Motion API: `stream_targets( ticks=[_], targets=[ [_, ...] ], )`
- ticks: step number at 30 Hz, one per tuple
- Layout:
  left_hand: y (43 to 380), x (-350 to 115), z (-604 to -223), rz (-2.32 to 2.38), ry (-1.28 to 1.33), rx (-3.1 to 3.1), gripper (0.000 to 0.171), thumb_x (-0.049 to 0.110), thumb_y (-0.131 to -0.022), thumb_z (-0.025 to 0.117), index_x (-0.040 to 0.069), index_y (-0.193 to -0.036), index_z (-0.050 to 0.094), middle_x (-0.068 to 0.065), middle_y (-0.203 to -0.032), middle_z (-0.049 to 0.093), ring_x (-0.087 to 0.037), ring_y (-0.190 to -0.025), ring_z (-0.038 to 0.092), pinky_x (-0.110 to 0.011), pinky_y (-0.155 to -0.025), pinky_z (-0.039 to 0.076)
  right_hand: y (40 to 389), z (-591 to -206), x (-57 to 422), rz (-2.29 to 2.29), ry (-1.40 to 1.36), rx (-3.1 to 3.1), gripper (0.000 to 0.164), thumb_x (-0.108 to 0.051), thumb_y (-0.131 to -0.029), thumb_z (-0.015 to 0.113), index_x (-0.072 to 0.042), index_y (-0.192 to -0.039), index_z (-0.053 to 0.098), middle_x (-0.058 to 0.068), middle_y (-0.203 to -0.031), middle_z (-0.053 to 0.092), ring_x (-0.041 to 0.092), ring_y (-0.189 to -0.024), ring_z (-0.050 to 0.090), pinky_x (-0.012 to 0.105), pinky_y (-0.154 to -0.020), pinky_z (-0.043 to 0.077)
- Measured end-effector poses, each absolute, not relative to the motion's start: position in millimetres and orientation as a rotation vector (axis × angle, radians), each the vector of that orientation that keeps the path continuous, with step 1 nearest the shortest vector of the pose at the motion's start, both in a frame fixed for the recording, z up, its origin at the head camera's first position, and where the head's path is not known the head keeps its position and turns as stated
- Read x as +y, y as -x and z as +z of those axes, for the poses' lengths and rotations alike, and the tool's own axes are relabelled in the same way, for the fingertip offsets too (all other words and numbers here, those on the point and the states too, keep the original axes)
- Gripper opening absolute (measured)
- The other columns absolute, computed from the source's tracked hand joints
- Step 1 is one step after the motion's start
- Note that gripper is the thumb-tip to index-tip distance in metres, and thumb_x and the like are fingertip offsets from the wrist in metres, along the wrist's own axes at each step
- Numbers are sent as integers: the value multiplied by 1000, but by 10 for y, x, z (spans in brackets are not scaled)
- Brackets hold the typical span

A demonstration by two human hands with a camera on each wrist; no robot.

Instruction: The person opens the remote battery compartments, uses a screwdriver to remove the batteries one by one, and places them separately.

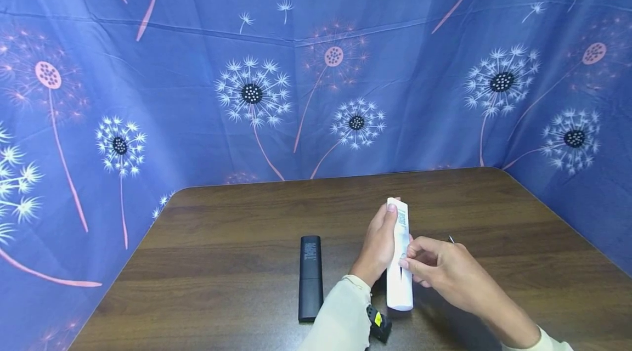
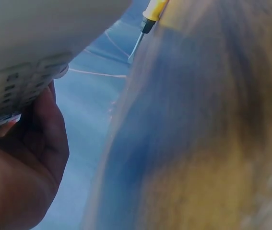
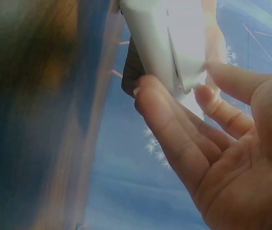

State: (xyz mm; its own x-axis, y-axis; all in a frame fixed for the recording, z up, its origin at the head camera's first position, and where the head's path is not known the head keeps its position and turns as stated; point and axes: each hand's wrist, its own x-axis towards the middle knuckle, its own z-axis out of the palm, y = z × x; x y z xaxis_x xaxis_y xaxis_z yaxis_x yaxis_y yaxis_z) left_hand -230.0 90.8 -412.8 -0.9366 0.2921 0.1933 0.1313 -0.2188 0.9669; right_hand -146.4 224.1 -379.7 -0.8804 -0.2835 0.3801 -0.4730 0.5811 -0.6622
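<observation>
One white remote [image 1: 399,244], left hand [image 1: 379,245] gripping; cover [image 3: 186,43] ajar, not off, right hand [image 1: 446,270] pinching its edge; black remote [image 1: 310,279], left, untouched.

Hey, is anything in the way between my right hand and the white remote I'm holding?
No, nothing visible. Your right hand touches the white remote directly; your left hand grips its other side, and the black remote lies apart, off to the left.
</observation>
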Motion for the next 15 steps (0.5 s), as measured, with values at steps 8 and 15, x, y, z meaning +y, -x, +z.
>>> stream_targets(
  ticks=[8, 15],
  targets=[
    [2307, 900, -4133, 2342, -463, 1892, 41, 44, -108, 35, 26, -142, 51, -8, -77, 59, -15, -60, 60, -26, -52, 50, 1457, -3828, 2154, 1067, -459, -2566, 17, -12, -86, 80, -20, -83, 65, -15, -70, 60, 3, -61, 57, 24, -52, 49],
    [2340, 898, -4137, 2316, -459, 1926, 42, 47, -108, 36, 30, -142, 51, -7, -78, 59, -15, -62, 60, -26, -55, 52, 1475, -3811, 2098, 1192, -288, -2636, 14, -8, -86, 76, -14, -85, 62, -5, -70, 57, 8, -58, 56, 25, -51, 52]
  ],
)
